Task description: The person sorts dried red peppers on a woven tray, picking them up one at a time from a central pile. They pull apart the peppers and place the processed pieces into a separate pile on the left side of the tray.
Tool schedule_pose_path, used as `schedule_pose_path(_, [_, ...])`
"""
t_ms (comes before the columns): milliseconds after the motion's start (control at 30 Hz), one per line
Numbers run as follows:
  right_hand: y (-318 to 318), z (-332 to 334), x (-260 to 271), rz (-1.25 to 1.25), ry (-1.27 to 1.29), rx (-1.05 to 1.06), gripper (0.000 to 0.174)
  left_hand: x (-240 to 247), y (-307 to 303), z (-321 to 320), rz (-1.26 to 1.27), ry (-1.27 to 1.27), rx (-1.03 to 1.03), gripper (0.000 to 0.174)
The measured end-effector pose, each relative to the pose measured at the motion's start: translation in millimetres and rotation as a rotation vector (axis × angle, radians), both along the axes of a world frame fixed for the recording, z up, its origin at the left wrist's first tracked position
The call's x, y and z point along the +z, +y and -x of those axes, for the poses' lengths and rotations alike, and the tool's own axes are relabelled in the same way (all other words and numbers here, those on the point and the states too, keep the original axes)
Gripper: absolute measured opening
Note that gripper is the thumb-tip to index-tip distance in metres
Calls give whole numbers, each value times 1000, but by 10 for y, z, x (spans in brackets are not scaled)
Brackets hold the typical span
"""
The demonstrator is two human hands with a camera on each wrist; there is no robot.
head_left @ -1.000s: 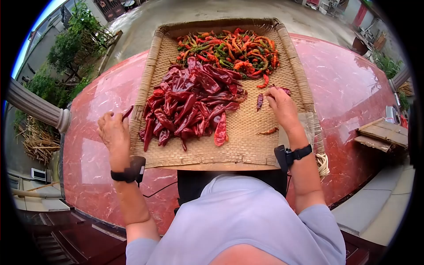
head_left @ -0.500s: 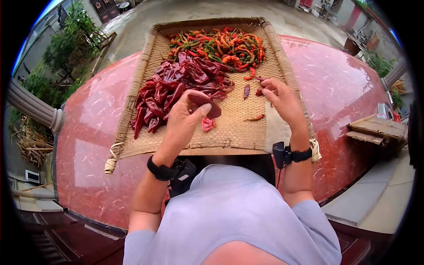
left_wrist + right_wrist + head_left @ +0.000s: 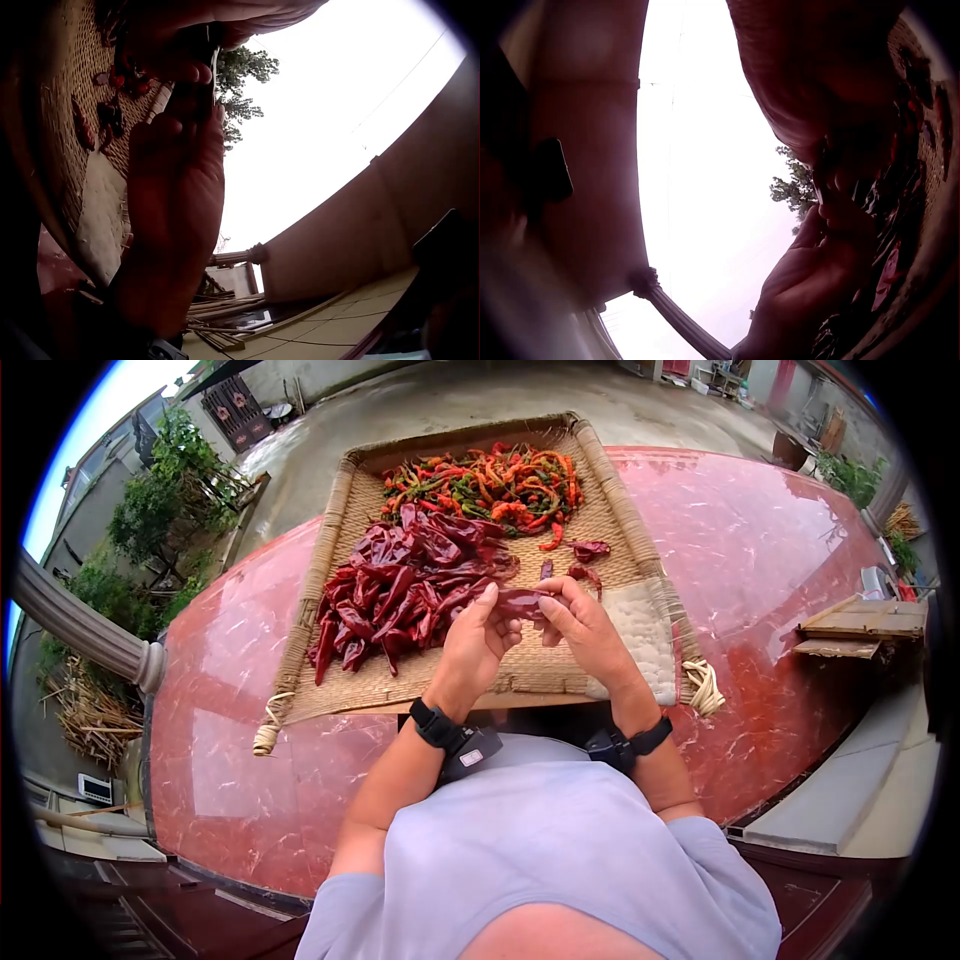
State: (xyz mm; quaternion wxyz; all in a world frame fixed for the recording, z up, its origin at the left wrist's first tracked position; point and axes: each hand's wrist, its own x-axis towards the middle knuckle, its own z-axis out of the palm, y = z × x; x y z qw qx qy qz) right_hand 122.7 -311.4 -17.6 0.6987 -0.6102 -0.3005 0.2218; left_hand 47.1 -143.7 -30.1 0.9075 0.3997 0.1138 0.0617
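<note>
A dark red dried chili pepper (image 3: 519, 603) stretches between both hands over the front of the woven tray (image 3: 500, 678). My left hand (image 3: 477, 645) pinches its left end, thumb on top. At the other end my right hand (image 3: 590, 632) grips it between thumb and fingers. Left of the hands lies a heap of dark red dried chilies (image 3: 400, 585). Behind it spreads a pile of thin red, orange and green chilies (image 3: 490, 485). A few loose chilies (image 3: 590, 550) lie just beyond the right hand. Both wrist views are dark, with the fingers meeting around the chili.
The tray rests on a glossy red marbled surface (image 3: 740, 560). A pale patch (image 3: 635, 635) covers its right front area, near a wound corner binding (image 3: 703, 686). Wooden boards (image 3: 865, 622) stand at the right, a grey column (image 3: 90, 610) at the left.
My left hand came from beyond the tray's left edge to the middle, bringing a chili. My right hand left the loose chilies and moved in to take the chili's other end.
</note>
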Motion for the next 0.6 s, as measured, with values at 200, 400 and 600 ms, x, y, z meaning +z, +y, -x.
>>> schedule_pose_path(200, [-83,-148,59,141,-257,-292,25,66,306,123,-315,105,197,36])
schedule_pose_path(400, [-307,-440,-134,680,-758,-785,29,-144,533,291,-1615,303,263,36])
schedule_pose_path(600, [-394,-403,-265,637,-1004,-796,31,-78,374,290,-1951,362,186,40])
